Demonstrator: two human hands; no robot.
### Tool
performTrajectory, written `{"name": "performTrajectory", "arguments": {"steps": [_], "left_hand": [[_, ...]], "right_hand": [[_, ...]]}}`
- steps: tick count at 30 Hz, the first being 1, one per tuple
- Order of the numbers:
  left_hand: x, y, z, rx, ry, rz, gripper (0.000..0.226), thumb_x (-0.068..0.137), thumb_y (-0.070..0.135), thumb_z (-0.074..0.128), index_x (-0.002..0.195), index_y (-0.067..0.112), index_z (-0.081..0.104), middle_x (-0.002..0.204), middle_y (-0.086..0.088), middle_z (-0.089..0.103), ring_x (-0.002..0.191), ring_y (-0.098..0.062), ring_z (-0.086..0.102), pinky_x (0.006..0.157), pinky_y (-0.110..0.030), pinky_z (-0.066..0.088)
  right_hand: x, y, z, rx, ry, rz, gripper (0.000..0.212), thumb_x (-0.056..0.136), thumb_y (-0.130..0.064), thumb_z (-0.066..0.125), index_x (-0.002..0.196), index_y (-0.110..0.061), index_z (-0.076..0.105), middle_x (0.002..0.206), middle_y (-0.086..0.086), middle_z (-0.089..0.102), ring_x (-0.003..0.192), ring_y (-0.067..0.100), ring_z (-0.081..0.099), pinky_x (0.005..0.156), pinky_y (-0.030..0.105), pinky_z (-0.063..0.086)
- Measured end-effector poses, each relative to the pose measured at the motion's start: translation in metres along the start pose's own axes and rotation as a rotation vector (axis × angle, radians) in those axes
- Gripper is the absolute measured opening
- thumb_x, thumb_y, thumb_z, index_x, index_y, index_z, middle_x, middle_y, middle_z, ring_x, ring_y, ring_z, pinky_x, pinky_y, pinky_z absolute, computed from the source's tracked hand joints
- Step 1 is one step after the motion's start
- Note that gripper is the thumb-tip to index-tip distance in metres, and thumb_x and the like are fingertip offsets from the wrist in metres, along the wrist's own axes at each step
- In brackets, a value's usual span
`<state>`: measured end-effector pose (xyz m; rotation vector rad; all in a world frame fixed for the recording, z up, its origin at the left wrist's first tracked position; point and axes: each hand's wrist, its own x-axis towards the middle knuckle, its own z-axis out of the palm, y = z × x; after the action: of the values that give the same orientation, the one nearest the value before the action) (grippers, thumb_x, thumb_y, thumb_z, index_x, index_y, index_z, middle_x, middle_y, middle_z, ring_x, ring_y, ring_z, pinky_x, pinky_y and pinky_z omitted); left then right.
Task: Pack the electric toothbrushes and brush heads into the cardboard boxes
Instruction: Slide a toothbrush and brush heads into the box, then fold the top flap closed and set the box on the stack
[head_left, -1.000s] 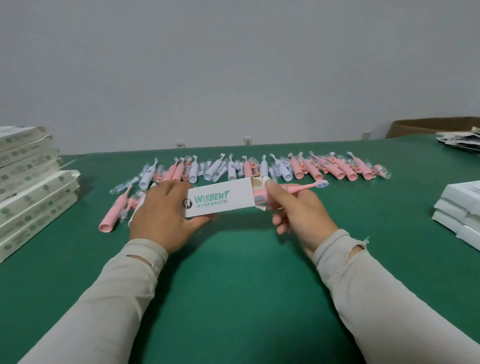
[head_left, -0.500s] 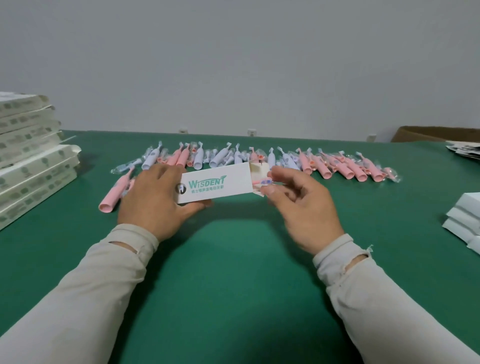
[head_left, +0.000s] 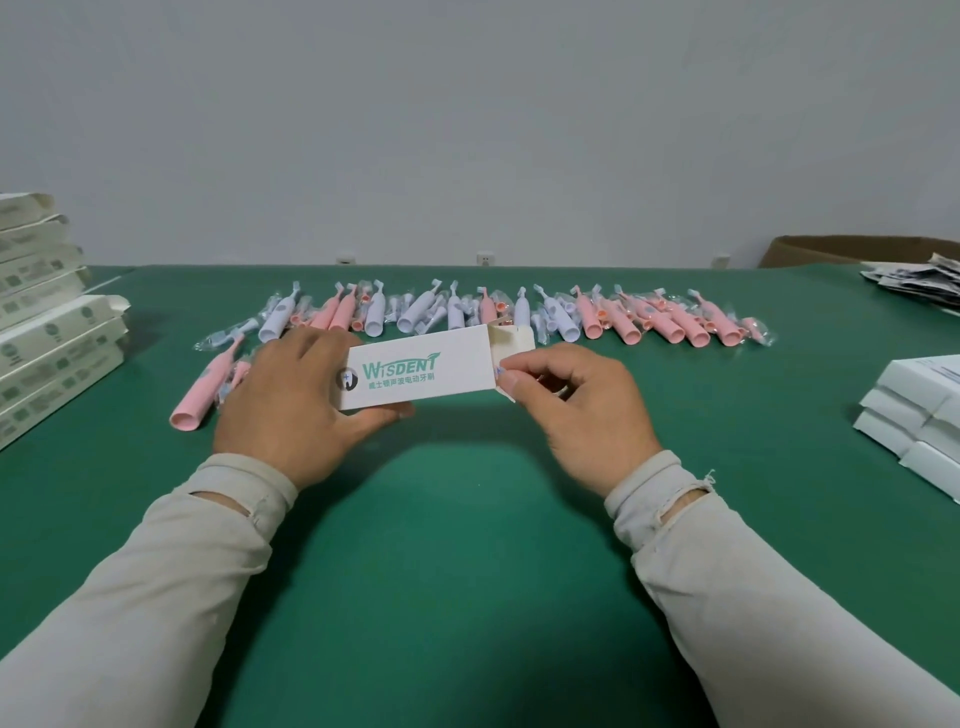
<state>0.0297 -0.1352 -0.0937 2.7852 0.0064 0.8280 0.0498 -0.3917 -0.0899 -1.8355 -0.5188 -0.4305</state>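
A white cardboard box (head_left: 415, 371) with green "WISDENT" print is held just above the green table. My left hand (head_left: 291, 400) grips its left end, thumb underneath. My right hand (head_left: 576, 400) pinches the box's open right end at the flap (head_left: 511, 340); a bit of blue brush tip shows at the opening by my thumb. Behind the box lies a row of pink and white toothbrushes (head_left: 519, 317) and bagged brush heads. One pink toothbrush (head_left: 205, 387) lies apart, left of my left hand.
A stack of packed boxes (head_left: 49, 332) stands at the left table edge. White flat boxes (head_left: 914, 410) are piled at the right. Leaflets (head_left: 919, 280) and a brown carton (head_left: 852, 252) are at the far right. The green table (head_left: 467, 545) lies bare near me.
The pink toothbrush that stuck out of the box's right end has gone inside. My right hand has moved in to the box's opening and now pinches the flap end.
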Motion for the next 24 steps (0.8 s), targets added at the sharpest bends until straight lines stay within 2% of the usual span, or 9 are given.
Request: {"name": "performTrajectory", "arguments": {"steps": [4,7,9,12,18,22,24], "left_hand": [[0.0,-0.001,-0.002,-0.001,-0.005,0.045,0.072,0.062,0.09,0.046,0.105,0.032,0.057,0.102,0.002,0.061,0.094,-0.023,0.05,0.078,-0.046,0.05],[0.0,0.0,-0.002,0.017,-0.04,0.066,0.061,0.062,0.094,0.043,0.092,0.041,0.043,0.089,0.008,0.056,0.082,-0.018,0.049,0.068,-0.04,0.049],[0.0,0.001,-0.001,0.043,-0.091,0.054,0.069,0.061,0.097,0.04,0.096,0.038,0.049,0.091,0.01,0.059,0.082,-0.017,0.053,0.067,-0.04,0.051],[0.0,-0.001,-0.001,0.065,-0.115,0.04,0.083,0.059,0.098,0.039,0.112,0.036,0.056,0.097,0.011,0.062,0.086,-0.016,0.055,0.071,-0.04,0.053],[0.0,0.0,-0.003,0.097,-0.113,0.048,0.082,0.06,0.098,0.04,0.115,0.038,0.056,0.102,0.012,0.061,0.091,-0.014,0.052,0.07,-0.037,0.05],[-0.001,0.001,-0.003,0.101,-0.109,0.049,0.082,0.062,0.097,0.041,0.116,0.037,0.055,0.102,0.013,0.061,0.088,-0.012,0.051,0.067,-0.034,0.048],[-0.001,0.0,-0.003,0.071,-0.094,0.056,0.078,0.062,0.095,0.044,0.111,0.036,0.057,0.099,0.013,0.062,0.086,-0.012,0.05,0.067,-0.034,0.048]], "right_hand": [[0.0,-0.001,-0.004,-0.139,-0.092,-0.084,0.007,0.091,-0.018,0.07,0.088,-0.021,0.076,0.084,-0.006,0.064,0.075,0.001,0.054,0.072,0.008,0.04],[0.004,-0.002,-0.011,-0.271,-0.124,-0.132,0.009,0.095,-0.022,0.066,0.093,-0.02,0.074,0.086,-0.006,0.06,0.08,0.004,0.053,0.072,0.009,0.038],[0.005,-0.003,-0.014,-0.339,-0.166,-0.139,0.009,0.096,-0.022,0.064,0.094,-0.021,0.073,0.089,-0.004,0.06,0.081,0.005,0.053,0.074,0.015,0.039],[0.005,-0.005,-0.015,-0.396,-0.248,-0.134,0.009,0.095,-0.02,0.064,0.096,-0.021,0.073,0.087,-0.009,0.056,0.081,0.006,0.052,0.075,0.019,0.038],[0.005,-0.008,-0.015,-0.5,-0.28,-0.143,0.012,0.1,-0.024,0.057,0.1,-0.021,0.068,0.091,-0.012,0.051,0.083,0.009,0.05,0.077,0.023,0.037],[0.004,-0.012,-0.015,-0.528,-0.196,-0.261,0.008,0.098,-0.018,0.059,0.099,-0.016,0.067,0.091,-0.008,0.052,0.082,0.01,0.046,0.074,0.023,0.035],[0.002,-0.012,-0.014,-0.492,-0.163,-0.287,0.007,0.095,-0.015,0.063,0.096,-0.015,0.07,0.088,-0.007,0.055,0.078,0.008,0.045,0.072,0.018,0.036]]}}
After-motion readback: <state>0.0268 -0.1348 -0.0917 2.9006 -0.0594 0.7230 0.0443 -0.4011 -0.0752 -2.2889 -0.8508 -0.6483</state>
